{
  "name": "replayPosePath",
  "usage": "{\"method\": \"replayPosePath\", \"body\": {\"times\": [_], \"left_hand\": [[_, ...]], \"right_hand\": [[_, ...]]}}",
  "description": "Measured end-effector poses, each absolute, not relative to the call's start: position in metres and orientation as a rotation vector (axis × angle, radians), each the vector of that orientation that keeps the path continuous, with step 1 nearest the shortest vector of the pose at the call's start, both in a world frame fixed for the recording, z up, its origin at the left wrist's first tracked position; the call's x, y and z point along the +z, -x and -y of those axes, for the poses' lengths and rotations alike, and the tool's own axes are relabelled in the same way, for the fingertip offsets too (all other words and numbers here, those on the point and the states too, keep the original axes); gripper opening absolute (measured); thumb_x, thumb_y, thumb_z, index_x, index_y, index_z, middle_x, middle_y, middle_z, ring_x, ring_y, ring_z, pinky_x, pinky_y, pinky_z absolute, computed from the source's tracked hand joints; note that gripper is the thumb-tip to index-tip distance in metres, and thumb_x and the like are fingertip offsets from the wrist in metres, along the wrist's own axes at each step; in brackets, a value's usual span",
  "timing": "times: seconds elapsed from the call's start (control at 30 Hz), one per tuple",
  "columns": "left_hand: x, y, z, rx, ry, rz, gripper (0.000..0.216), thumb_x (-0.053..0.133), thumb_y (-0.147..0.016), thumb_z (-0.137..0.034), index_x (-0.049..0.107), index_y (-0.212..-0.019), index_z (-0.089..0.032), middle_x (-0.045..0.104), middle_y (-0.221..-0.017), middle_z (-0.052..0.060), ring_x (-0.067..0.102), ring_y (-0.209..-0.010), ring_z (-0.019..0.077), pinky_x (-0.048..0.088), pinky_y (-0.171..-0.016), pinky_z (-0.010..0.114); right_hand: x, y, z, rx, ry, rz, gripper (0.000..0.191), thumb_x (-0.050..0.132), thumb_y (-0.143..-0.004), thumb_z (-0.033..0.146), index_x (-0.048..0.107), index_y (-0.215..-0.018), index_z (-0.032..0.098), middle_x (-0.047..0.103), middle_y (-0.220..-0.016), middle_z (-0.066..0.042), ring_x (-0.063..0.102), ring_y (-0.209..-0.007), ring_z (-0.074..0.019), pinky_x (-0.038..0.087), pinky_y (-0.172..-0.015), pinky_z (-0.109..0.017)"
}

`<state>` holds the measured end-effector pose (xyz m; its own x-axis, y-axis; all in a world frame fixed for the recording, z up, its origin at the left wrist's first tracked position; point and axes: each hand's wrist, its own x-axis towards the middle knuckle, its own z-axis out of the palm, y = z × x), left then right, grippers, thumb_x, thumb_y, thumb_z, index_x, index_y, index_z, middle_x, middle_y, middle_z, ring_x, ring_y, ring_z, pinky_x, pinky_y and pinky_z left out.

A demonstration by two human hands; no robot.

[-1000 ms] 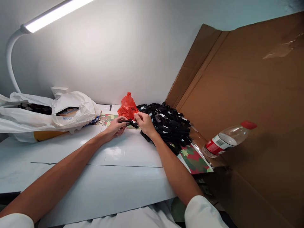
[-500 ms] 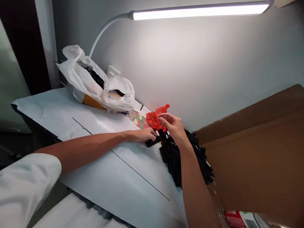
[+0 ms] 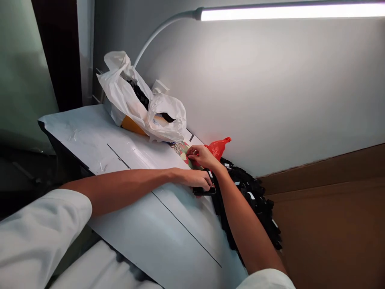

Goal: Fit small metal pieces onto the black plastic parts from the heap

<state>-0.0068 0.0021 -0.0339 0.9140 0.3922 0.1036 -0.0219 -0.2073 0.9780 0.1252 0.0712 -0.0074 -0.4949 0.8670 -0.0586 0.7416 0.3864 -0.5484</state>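
My left hand is closed on a small black rectangular plastic part, low over the white tabletop. Just beyond it, my right hand hovers at the camouflage-patterned sheet, its fingers curled and thumb and fingertips close together. Whatever those fingertips hold, if anything, is too small to see. Small shiny metal pieces lie on the sheet, left of the right hand. Behind that hand is a crumpled red plastic bag, partly covered. A heap of black plastic parts spreads beside and beneath my right forearm.
White plastic bags with dark items inside stand at the back left of the table. A lit lamp bar on a bent neck hangs above. To the right rises a brown cardboard box; a grey wall closes the back.
The view has swung, shifting the scene right. My right hand has moved from the red bag left toward the metal pieces. My left hand has drawn slightly nearer with the black part.
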Motion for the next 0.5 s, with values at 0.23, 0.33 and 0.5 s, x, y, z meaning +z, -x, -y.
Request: {"method": "replayPosePath", "body": {"times": [0.23,0.33,0.5], "left_hand": [[-0.020,0.019,0.007,0.340,-1.708,-0.278,0.018,0.053,-0.076,-0.016,0.046,-0.060,-0.020,0.049,-0.060,-0.001,0.039,-0.052,0.0118,0.029,-0.050,0.029],[-0.020,0.020,0.007,0.350,-1.715,-0.315,0.017,0.052,-0.080,-0.021,0.047,-0.064,-0.021,0.057,-0.062,0.001,0.044,-0.050,0.0126,0.033,-0.049,0.028],[-0.022,0.015,0.007,0.447,-1.715,-0.367,0.014,0.054,-0.082,-0.025,0.049,-0.070,-0.021,0.060,-0.061,0.001,0.044,-0.046,0.0115,0.034,-0.046,0.026]], "right_hand": [[-0.004,-0.135,-0.059,0.680,1.409,2.322,0.010,0.070,-0.078,0.030,0.065,-0.077,0.022,0.068,-0.074,-0.001,0.060,-0.066,-0.0177,0.049,-0.061,-0.030],[0.008,-0.144,-0.036,0.653,1.310,2.142,0.015,0.071,-0.081,0.035,0.065,-0.081,0.021,0.069,-0.078,-0.002,0.064,-0.071,-0.0188,0.053,-0.066,-0.032],[0.021,-0.173,0.024,0.541,1.271,1.816,0.028,0.080,-0.083,0.041,0.071,-0.101,0.021,0.073,-0.085,-0.003,0.068,-0.072,-0.0187,0.057,-0.069,-0.033]]}}
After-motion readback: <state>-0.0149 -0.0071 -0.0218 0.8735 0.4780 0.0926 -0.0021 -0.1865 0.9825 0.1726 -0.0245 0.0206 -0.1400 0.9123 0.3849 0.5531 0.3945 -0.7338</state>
